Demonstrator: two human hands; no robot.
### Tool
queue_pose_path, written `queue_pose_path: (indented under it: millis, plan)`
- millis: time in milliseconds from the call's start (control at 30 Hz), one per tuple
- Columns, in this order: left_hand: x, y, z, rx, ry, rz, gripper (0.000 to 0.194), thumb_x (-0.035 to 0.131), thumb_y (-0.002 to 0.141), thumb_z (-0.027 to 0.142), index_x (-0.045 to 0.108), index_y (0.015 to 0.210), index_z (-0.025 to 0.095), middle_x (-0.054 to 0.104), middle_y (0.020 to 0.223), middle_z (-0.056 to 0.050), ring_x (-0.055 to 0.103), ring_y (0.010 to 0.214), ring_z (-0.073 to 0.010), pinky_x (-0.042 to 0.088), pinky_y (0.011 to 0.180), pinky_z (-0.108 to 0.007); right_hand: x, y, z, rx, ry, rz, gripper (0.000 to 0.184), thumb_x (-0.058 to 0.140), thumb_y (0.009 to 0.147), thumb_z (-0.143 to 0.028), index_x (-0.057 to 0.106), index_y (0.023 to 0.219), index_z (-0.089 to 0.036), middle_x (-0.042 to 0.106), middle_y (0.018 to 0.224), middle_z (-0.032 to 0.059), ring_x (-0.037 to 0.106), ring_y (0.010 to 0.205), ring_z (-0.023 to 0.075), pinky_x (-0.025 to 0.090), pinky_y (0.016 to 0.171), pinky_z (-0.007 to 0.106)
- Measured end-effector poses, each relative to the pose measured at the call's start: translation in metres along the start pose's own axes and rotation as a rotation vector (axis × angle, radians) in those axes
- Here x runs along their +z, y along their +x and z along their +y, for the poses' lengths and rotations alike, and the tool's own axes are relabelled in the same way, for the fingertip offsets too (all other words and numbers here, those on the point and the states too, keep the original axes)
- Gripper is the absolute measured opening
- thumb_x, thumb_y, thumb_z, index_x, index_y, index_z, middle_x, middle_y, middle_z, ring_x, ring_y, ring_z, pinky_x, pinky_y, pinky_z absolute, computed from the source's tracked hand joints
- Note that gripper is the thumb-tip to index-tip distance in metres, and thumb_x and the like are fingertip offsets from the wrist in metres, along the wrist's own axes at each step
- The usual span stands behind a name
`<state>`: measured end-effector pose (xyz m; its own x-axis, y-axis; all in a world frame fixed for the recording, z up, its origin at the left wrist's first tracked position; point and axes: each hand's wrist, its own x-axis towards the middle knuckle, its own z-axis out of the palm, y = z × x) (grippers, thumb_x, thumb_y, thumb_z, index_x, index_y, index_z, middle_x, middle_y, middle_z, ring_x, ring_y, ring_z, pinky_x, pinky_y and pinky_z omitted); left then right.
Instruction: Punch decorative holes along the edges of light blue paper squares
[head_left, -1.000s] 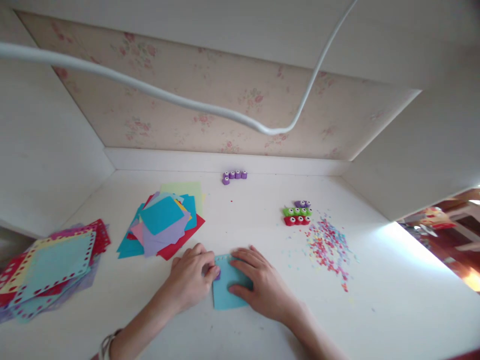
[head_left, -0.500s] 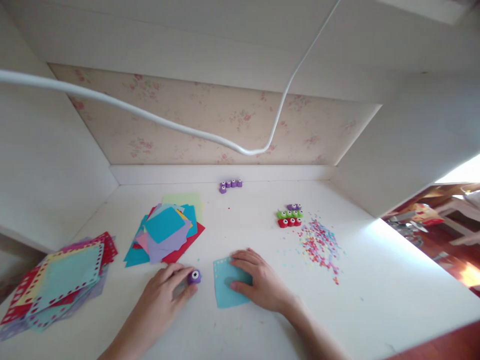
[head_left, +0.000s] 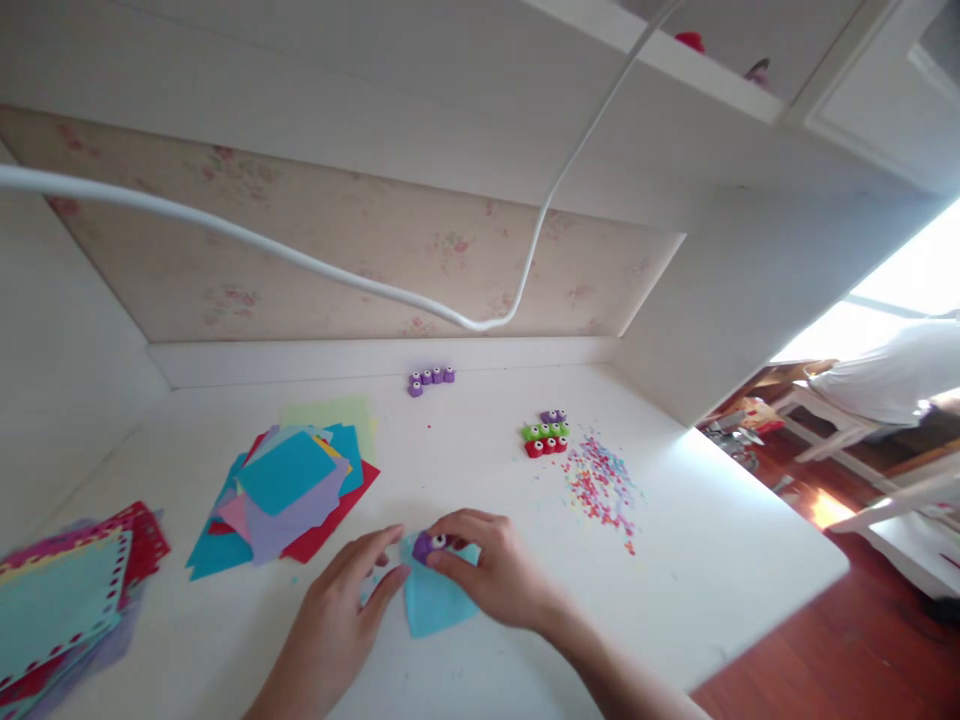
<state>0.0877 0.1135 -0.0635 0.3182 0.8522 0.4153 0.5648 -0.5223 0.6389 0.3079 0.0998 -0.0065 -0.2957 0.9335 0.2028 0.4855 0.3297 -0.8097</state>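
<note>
A small purple craft punch [head_left: 425,546] with a white button on top is held between the thumb and fingers of my right hand [head_left: 491,570]. It sits over the upper part of a light blue paper sheet [head_left: 436,603] lying flat in front of me. My left hand [head_left: 352,600] is just left of the sheet, thumb and fingers apart with nothing between them, its fingertips close to the paper's left edge. The holes along the sheet's top edge are hidden by the punch and my fingers.
Left of my hands lies a pile of coloured paper [head_left: 289,475], with punched sheets [head_left: 64,590] farther left. Red, green and purple punches [head_left: 546,432] stand at right beside scattered paper confetti [head_left: 604,485]. More purple punches [head_left: 431,378] stand at the back. A white cable [head_left: 330,268] hangs across.
The purple punch has passed from my left hand to my right hand and is now over the blue sheet. My left hand has let go. The view has turned right.
</note>
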Motion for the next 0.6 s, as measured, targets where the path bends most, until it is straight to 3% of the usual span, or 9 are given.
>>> queue_pose_path:
  millis: [100,167,333,433,600]
  plan:
    - [0.001,-0.003,-0.01,0.007,-0.015,0.038,0.026,0.051,0.098,0.041,0.06,0.117,0.027,0.073,0.103,-0.002,0.071,0.084,-0.0147,0.059,0.073,-0.021,-0.041,0.016,0.023,0.156,-0.16,0.146,0.021,0.062,0.091,-0.038,0.073,0.103,-0.025,0.074,0.096,0.0018,0.069,0.081,0.0157,0.054,0.07,0.024]
    - [0.001,-0.006,-0.016,0.047,-0.01,0.055,0.022,0.048,0.099,0.038,0.06,0.115,0.027,0.073,0.101,-0.002,0.071,0.089,-0.0152,0.059,0.078,-0.023,-0.076,0.032,0.046,0.335,-0.46,0.235,0.025,0.058,0.091,-0.045,0.073,0.102,-0.028,0.075,0.09,-0.0013,0.068,0.075,0.0142,0.052,0.068,0.023]
    - [0.001,-0.013,-0.019,0.156,0.075,0.071,0.024,0.043,0.101,0.029,0.059,0.118,0.026,0.072,0.101,-0.004,0.07,0.094,-0.0177,0.058,0.083,-0.028,-0.148,0.072,0.101,0.509,-0.726,0.314,0.03,0.055,0.09,-0.04,0.074,0.105,-0.023,0.075,0.098,0.0068,0.068,0.093,0.0237,0.048,0.078,0.03]
    - [0.001,-0.013,-0.016,0.172,0.12,0.064,0.024,0.042,0.1,0.026,0.06,0.117,0.026,0.071,0.101,-0.004,0.07,0.094,-0.0179,0.058,0.084,-0.03,-0.162,0.087,0.123,0.583,-0.837,0.286,0.032,0.055,0.088,-0.039,0.075,0.107,-0.023,0.075,0.102,0.0094,0.066,0.098,0.0262,0.047,0.08,0.032]
    - [-0.001,-0.011,-0.016,0.168,0.158,0.046,0.025,0.04,0.1,0.021,0.058,0.118,0.025,0.071,0.1,-0.003,0.069,0.093,-0.018,0.059,0.082,-0.032,-0.159,0.096,0.144,0.659,-0.943,0.207,0.028,0.06,0.082,-0.034,0.077,0.1,-0.022,0.072,0.109,0.012,0.063,0.104,0.028,0.047,0.083,0.034]
